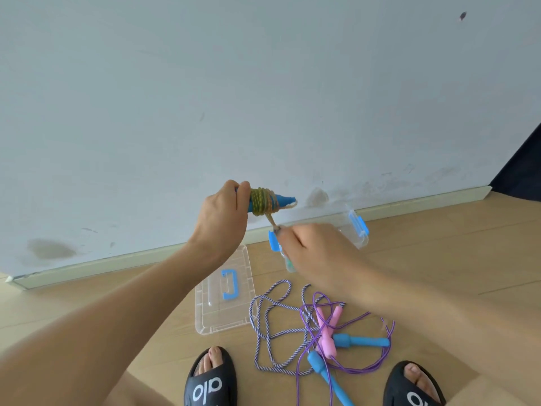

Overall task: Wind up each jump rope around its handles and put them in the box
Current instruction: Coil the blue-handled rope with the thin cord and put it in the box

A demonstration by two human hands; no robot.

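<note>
Head view, near to far. Two black slides [210, 379] at the bottom edge of the floor [87, 312]. Just beyond them lies a tangle of unwound ropes: a purple-and-white braided rope [265, 317], a thin purple cord [307, 347], pink handles [328, 332] crossed over it, and two blue handles [361, 341] lying roughly flat, one running left to right, the other slanting toward the near edge.

Farther out, a clear lid [225, 291] with a blue grip lies flat on the floor. The clear box [355, 227] with blue latches stands near the wall's skirting board, partly hidden behind the right hand [310, 247].

Held up above the floor: left hand [225, 209] is curled round the butt end of the wound jump rope [263, 202], a yellow-green cord coiled over blue handles. Its long axis runs about level, left to right, tapered tips pointing right. Right hand pinches the loose tail of that cord just below the coil, fingers closed on it, tail drawn taut down and right.

Judgement: the bundle is light; handles look stiff, cord soft and springy, so coils likely slacken if the tail is let go. Best hold stays across the coil and handles together, tail tucked under a turn before it goes into the box.
</note>
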